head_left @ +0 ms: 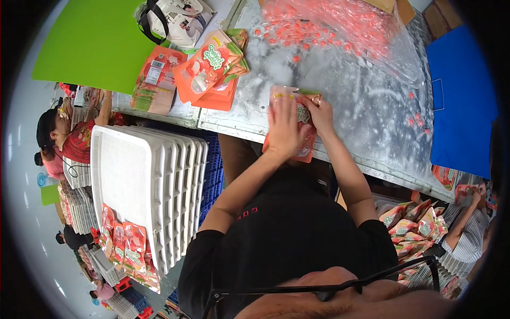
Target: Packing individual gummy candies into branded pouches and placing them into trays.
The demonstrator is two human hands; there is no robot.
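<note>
A red candy pouch (pixel 305 153) with a clear window lies at the near edge of the metal table. Flat across its left half rests my left hand (pixel 283 126), fingers stretched out and slightly smeared by motion. My right hand (pixel 320 114) pinches the pouch near its upper right corner; the thumb and fingertips press together there. To the left, flat red pouches (pixel 204 72) are stacked in a fanned pile, beside another stack of pouches (pixel 159 74) turned back side up. How full the pouch under my hands is, I cannot tell.
Small red wrapped candies (pixel 329 40) spill from a large clear bag (pixel 372 32) at the back. White stacked trays (pixel 141 175) stand left, with filled pouches (pixel 127 244) on top. A blue panel (pixel 462 101) borders the right, a green panel (pixel 90 42) the left. People work nearby.
</note>
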